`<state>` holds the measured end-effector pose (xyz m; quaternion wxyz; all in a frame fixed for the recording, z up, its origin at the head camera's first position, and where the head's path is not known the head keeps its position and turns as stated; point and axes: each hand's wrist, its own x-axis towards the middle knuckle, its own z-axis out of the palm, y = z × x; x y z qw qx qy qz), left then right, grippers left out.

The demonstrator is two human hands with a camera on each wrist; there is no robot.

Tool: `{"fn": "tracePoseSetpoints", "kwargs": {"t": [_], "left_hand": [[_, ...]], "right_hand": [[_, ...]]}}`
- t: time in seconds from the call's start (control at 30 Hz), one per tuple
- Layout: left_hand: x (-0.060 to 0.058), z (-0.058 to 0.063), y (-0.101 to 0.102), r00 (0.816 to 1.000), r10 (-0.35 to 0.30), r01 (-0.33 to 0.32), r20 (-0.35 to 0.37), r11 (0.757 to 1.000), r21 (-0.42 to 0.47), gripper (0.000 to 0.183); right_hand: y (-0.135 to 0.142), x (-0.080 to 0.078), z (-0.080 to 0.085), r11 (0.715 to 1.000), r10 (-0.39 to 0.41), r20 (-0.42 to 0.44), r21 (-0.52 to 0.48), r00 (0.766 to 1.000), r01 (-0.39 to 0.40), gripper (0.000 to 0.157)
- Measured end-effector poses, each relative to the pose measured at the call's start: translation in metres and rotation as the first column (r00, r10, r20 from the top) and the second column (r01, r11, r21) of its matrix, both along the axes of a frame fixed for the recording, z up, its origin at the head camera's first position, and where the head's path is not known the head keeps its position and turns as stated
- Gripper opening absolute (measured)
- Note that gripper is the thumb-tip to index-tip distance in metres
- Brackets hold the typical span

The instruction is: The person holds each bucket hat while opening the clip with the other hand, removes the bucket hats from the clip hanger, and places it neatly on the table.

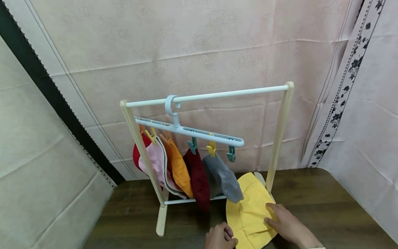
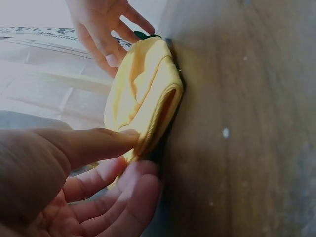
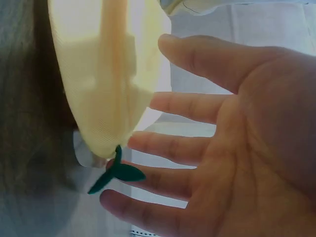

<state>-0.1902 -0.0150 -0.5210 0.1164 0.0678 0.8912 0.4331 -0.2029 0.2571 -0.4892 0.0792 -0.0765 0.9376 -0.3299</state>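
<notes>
A yellow bucket hat (image 1: pixel 250 211), folded flat, lies on the table at the foot of a small rack. My left hand (image 1: pixel 220 237) pinches its near edge, thumb on top and fingers curled beneath in the left wrist view. Beside the hat's right side is my right hand (image 1: pixel 289 223), its fingers spread and fairly straight, the tips at the fabric. A green leaf-shaped tag (image 3: pixel 126 173) sticks out from the hat's tip by those fingers in the right wrist view.
A pale blue clip hanger (image 1: pixel 205 134) hangs on the rack's top bar (image 1: pixel 230 93). Clipped on it are a pink cloth item (image 1: pixel 155 155), an orange one (image 1: pixel 180 169), a dark red one (image 1: pixel 199 176) and a grey one (image 1: pixel 224 176). A green clip (image 1: pixel 231 154) holds nothing.
</notes>
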Motion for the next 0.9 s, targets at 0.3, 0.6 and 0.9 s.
{"fn": "tracePoseSetpoints", "kwargs": {"t": [0.3, 0.6, 0.9], "left_hand": [[0.001, 0.018, -0.005, 0.999, 0.000, 0.001, -0.042, 1.000, 0.016, 0.025], [0.009, 0.042, -0.010, 0.979, 0.120, -0.084, -0.165, 0.974, 0.210, 0.007], [0.024, 0.085, -0.013, 0.930, 0.269, -0.159, -0.250, 0.909, 0.386, 0.009]], "right_hand": [[-0.006, 0.010, 0.028, 0.999, -0.017, -0.043, 0.038, 0.999, 0.019, 0.054], [-0.024, 0.027, 0.052, 0.992, -0.096, -0.434, 0.035, 0.896, 0.123, 0.033], [-0.063, 0.034, 0.067, 0.970, -0.237, -0.622, -0.200, 0.746, 0.141, 0.032]]}}
